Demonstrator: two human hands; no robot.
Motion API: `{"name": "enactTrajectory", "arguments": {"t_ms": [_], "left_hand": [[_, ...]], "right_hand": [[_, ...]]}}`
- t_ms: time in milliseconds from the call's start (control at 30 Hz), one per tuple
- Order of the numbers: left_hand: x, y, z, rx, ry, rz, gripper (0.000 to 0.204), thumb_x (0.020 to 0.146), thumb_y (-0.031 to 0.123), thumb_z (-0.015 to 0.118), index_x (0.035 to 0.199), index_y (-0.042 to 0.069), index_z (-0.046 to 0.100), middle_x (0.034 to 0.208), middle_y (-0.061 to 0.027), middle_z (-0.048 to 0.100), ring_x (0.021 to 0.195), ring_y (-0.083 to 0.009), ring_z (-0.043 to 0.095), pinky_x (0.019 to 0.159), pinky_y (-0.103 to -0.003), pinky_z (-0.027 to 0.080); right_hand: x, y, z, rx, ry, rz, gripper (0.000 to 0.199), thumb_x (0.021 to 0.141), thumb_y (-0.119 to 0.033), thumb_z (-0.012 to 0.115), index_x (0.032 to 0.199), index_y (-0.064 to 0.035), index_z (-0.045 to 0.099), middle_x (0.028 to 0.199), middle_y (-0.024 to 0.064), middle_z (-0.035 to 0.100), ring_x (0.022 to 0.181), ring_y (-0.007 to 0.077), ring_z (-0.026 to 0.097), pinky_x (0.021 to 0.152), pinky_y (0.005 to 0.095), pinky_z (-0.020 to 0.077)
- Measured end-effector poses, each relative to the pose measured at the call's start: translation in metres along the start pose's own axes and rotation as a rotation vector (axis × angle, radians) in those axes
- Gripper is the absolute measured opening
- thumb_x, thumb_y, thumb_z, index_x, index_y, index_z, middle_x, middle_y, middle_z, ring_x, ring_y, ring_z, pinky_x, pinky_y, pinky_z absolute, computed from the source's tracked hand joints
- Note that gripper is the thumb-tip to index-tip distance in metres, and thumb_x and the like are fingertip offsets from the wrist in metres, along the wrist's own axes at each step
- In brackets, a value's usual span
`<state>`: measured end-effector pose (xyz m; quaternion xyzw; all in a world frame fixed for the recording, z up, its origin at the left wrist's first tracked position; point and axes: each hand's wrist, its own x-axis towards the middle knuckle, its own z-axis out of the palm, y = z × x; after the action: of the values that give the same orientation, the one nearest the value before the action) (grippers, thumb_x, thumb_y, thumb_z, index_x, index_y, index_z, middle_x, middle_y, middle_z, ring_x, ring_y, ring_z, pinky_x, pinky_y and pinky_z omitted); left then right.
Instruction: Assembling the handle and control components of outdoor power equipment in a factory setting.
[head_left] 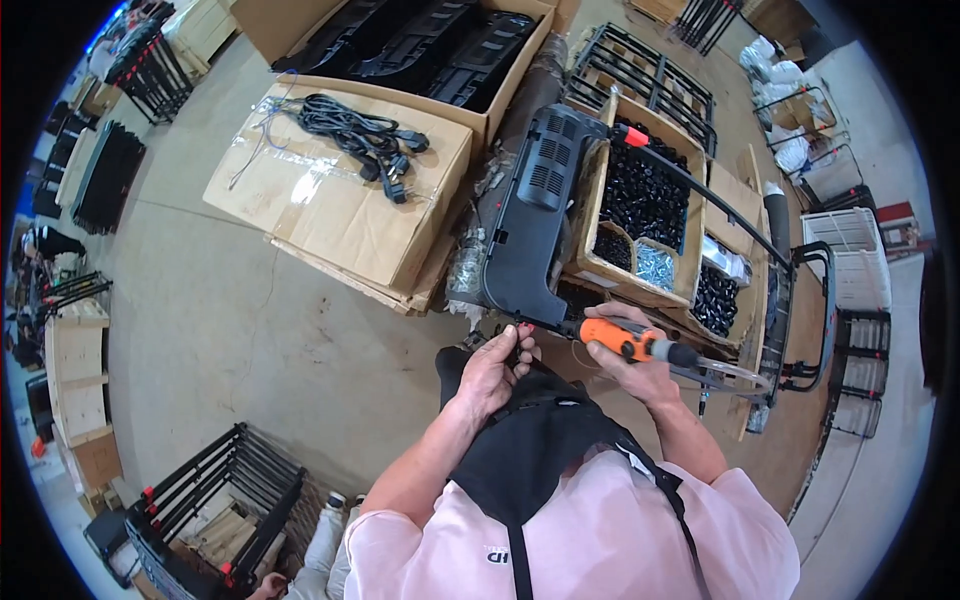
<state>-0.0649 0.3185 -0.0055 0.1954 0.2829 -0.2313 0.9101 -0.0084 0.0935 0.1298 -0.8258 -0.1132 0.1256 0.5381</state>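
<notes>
Head view — right hand [642, 374] around orange driver [610, 339], left hand [492, 368] closed beside black panel [522, 240].

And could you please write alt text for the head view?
A person's right hand grips an orange power tool beside a black panel, the left hand at the panel's near edge. Nearby are a bin of black parts and a cardboard box bearing cables.

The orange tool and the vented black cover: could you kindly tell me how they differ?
The orange tool is mostly orange; the cover is black. The tool is compact, the cover far longer. The right hand grips the tool, while the cover lies beside the parts box.
</notes>
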Motion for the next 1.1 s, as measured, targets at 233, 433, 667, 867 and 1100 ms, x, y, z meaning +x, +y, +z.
{"name": "enactTrajectory", "arguments": {"t_ms": [233,433,667,867,1100], "left_hand": [[0.009,0.001,0.008,-0.088,0.082,0.019,0.034,0.109,0.042,0.059,0.116,0.009,0.067,0.087,0.0034,0.061,0.075,-0.0108,0.056,0.066,-0.026,0.047],[0.011,-0.001,0.016,-0.154,0.022,0.012,0.034,0.109,0.041,0.058,0.121,0.010,0.064,0.086,0.0037,0.058,0.074,-0.0107,0.056,0.062,-0.024,0.045],[0.017,-0.007,0.012,-0.186,0.006,-0.056,0.032,0.110,0.040,0.058,0.119,0.010,0.063,0.084,0.0032,0.055,0.072,-0.0112,0.053,0.060,-0.025,0.044],[0.018,-0.011,0.019,-0.185,0.031,-0.081,0.037,0.109,0.042,0.058,0.121,0.008,0.064,0.085,0.0021,0.056,0.073,-0.0129,0.054,0.062,-0.027,0.044],[0.013,-0.016,0.005,-0.064,-0.018,-0.045,0.043,0.115,0.043,0.041,0.118,0.006,0.063,0.095,-0.0033,0.068,0.080,-0.0163,0.066,0.067,-0.031,0.054]], "right_hand": [[0.004,-0.004,0.016,0.282,-0.074,-0.061,0.053,0.087,-0.006,0.080,0.134,-0.0033,0.056,0.131,0.0192,0.068,0.122,0.0265,0.066,0.108,0.0439,0.0526],[0.008,0.000,0.022,0.225,-0.085,-0.093,0.051,0.087,-0.005,0.080,0.133,-0.0031,0.058,0.131,0.0184,0.069,0.121,0.0266,0.066,0.107,0.0438,0.0528],[0.006,-0.002,0.020,0.199,-0.099,-0.096,0.051,0.087,-0.006,0.080,0.133,-0.0032,0.059,0.130,0.0186,0.069,0.121,0.0266,0.067,0.106,0.0435,0.0533],[0.002,-0.006,0.019,0.057,-0.126,-0.128,0.051,0.089,-0.009,0.082,0.135,-0.0039,0.061,0.132,0.0136,0.070,0.120,0.0223,0.068,0.107,0.0379,0.0532],[0.010,-0.009,0.030,0.081,-0.055,-0.062,0.049,0.090,-0.009,0.081,0.135,-0.0038,0.062,0.132,0.0111,0.071,0.118,0.0201,0.068,0.105,0.0362,0.0539]]}}
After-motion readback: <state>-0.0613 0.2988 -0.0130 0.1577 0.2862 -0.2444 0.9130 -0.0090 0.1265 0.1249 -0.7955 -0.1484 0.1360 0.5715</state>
